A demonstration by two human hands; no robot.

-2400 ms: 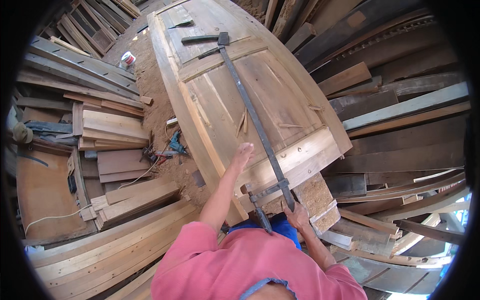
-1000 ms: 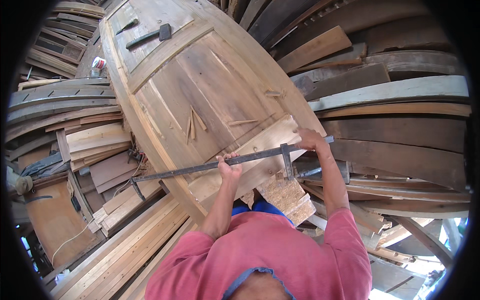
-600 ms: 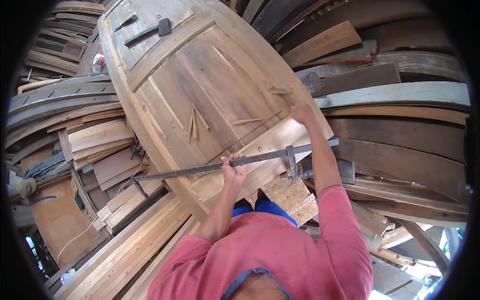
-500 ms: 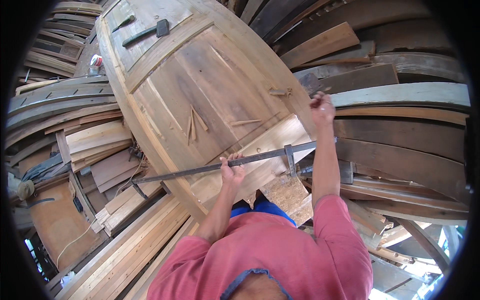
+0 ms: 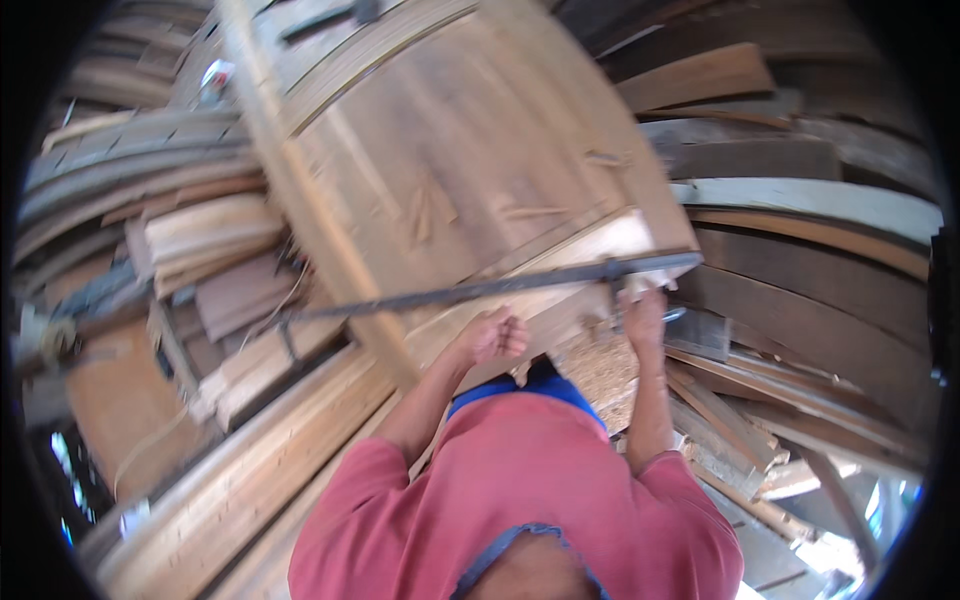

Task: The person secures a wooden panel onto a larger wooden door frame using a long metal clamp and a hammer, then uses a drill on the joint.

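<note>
A long dark metal bar clamp (image 5: 450, 294) lies across the near end of a wooden panel door (image 5: 470, 140). My left hand (image 5: 495, 335) is just below the middle of the bar, its fingers curled in loosely and nothing visible in them. At the bar's right end, my right hand (image 5: 645, 312) is closed on the clamp by its sliding jaw; blur hides the exact grip. Thin wood slivers (image 5: 430, 212) lie on the door's panel. Farther up, a dark hammer (image 5: 365, 10) is partly cut off by the top of the view.
Stacked boards (image 5: 790, 285) crowd the right side, with a pale plank (image 5: 820, 200) among them. Long timbers (image 5: 250, 455) run along the lower left, beside more stacked wood (image 5: 215, 235). Wood shavings (image 5: 600, 370) lie below the door's near edge. A small white container (image 5: 216, 78) stands at upper left.
My right hand has come down from beside the door's right edge to the clamp's right end. My left hand has let go of the bar. The view has shifted and blurred.
</note>
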